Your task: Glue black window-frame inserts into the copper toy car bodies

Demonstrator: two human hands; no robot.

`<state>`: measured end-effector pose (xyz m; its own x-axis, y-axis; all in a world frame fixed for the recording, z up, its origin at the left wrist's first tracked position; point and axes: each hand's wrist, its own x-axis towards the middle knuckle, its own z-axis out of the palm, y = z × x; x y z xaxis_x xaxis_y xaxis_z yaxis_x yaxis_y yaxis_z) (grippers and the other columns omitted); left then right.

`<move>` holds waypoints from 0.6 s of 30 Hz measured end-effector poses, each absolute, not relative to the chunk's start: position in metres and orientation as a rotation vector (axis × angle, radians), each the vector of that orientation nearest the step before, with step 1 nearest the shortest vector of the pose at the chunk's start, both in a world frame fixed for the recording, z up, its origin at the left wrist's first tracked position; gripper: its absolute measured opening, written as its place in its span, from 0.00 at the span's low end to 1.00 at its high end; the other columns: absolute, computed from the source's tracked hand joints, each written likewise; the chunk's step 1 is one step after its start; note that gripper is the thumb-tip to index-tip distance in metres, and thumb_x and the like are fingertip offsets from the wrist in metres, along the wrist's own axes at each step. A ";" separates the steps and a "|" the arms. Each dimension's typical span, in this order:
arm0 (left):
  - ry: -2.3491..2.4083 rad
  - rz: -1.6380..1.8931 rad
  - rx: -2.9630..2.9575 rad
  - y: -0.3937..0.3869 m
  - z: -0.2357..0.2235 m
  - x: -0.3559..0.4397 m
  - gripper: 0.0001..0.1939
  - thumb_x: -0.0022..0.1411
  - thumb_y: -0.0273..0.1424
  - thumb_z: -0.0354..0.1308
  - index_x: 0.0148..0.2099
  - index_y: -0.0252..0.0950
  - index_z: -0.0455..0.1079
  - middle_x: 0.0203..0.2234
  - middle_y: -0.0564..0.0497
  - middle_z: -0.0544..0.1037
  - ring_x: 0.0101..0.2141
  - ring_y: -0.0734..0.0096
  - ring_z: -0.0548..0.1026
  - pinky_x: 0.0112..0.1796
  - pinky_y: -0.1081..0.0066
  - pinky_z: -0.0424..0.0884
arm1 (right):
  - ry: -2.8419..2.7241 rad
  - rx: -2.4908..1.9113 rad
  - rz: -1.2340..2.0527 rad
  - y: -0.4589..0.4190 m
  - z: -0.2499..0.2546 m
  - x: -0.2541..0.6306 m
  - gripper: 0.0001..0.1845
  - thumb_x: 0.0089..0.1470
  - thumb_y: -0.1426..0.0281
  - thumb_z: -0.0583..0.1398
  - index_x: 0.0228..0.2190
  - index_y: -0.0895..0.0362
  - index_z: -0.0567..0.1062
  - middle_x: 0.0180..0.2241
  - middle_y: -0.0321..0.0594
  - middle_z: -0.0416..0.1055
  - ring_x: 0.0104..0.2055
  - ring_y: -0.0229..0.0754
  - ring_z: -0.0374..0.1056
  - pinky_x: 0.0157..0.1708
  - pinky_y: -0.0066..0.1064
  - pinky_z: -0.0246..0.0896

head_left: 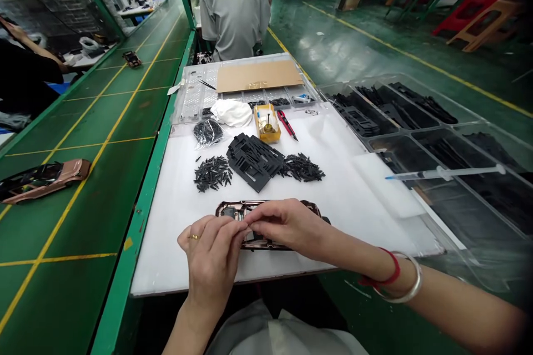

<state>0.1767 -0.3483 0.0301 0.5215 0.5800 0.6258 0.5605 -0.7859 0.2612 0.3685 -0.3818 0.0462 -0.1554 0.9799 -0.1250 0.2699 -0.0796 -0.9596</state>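
A copper-coloured model car body [228, 209] with dark parts inside lies on the white board in front of me. Over its left part, my left hand [214, 241] is closed, thumb and fingertips pinched together. My right hand [287, 226] reaches across the car body, its fingertips also pinched and meeting those of the left. Whatever lies between the fingertips is hidden or too small to name. Beyond the car body are a stack of flat black plastic parts [254, 161] and two piles of small black pieces, one on the left [212, 173] and one on the right [306, 167].
Farther back are a white cloth [232, 112], a yellow container [267, 125] and a red utility knife [287, 125]. A syringe [447, 172] rests on clear trays of black parts at right. Another car body [45, 178] sits on the green conveyor [104, 177]. A person [234, 8] sits ahead.
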 end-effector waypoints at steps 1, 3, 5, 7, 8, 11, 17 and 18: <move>1.022 1.090 2.664 -0.348 0.029 0.177 0.04 0.63 0.26 0.58 0.42 0.39 0.71 0.35 0.52 0.77 0.40 0.67 0.71 0.43 0.65 0.56 | -1.556 -1.388 1.212 -0.380 0.046 0.370 0.09 0.57 0.72 0.59 0.38 0.54 0.80 0.31 0.32 0.75 0.33 0.35 0.69 0.32 0.22 0.59; 1.045 1.019 2.573 -0.347 0.027 0.176 0.03 0.64 0.27 0.57 0.40 0.39 0.70 0.35 0.52 0.76 0.40 0.67 0.70 0.42 0.65 0.56 | -1.644 -1.368 1.133 -0.377 0.046 0.371 0.08 0.57 0.74 0.60 0.37 0.54 0.79 0.32 0.31 0.75 0.34 0.34 0.69 0.34 0.22 0.59; 1.089 0.962 2.504 -0.346 0.024 0.175 0.02 0.64 0.29 0.56 0.39 0.40 0.70 0.35 0.53 0.76 0.40 0.67 0.69 0.41 0.65 0.57 | -1.666 -1.379 1.146 -0.374 0.047 0.372 0.07 0.56 0.75 0.61 0.35 0.55 0.79 0.30 0.31 0.74 0.31 0.33 0.68 0.32 0.21 0.57; 1.114 0.920 2.458 -0.344 0.022 0.173 0.02 0.65 0.31 0.56 0.38 0.40 0.70 0.34 0.53 0.76 0.40 0.67 0.68 0.41 0.66 0.57 | -1.657 -1.393 1.200 -0.372 0.046 0.372 0.06 0.55 0.76 0.62 0.35 0.57 0.78 0.28 0.31 0.74 0.29 0.32 0.67 0.29 0.20 0.56; 1.109 0.905 2.441 -0.343 0.021 0.172 0.03 0.65 0.31 0.56 0.38 0.40 0.71 0.35 0.53 0.76 0.41 0.67 0.68 0.41 0.66 0.58 | -1.655 -1.392 1.218 -0.371 0.044 0.372 0.05 0.55 0.76 0.62 0.34 0.57 0.78 0.28 0.31 0.73 0.28 0.32 0.66 0.28 0.20 0.55; 1.067 0.888 2.421 -0.339 0.019 0.167 0.03 0.64 0.31 0.57 0.41 0.41 0.71 0.41 0.52 0.75 0.46 0.66 0.68 0.45 0.65 0.60 | -1.694 -1.375 1.188 -0.371 0.037 0.374 0.04 0.54 0.76 0.61 0.32 0.58 0.76 0.26 0.30 0.71 0.25 0.30 0.63 0.26 0.20 0.53; 1.064 0.745 2.588 -0.339 0.022 0.149 0.13 0.60 0.34 0.61 0.48 0.41 0.69 0.55 0.46 0.67 0.57 0.53 0.61 0.54 0.56 0.55 | -2.068 -1.362 0.998 -0.372 0.023 0.380 0.05 0.57 0.80 0.58 0.31 0.59 0.70 0.26 0.32 0.68 0.26 0.33 0.61 0.26 0.23 0.48; 1.047 0.715 2.624 -0.340 0.023 0.146 0.14 0.59 0.34 0.62 0.48 0.41 0.69 0.56 0.45 0.66 0.58 0.51 0.60 0.55 0.55 0.54 | -2.126 -1.361 0.993 -0.372 0.021 0.381 0.06 0.58 0.79 0.57 0.30 0.59 0.69 0.25 0.33 0.66 0.26 0.33 0.59 0.26 0.24 0.46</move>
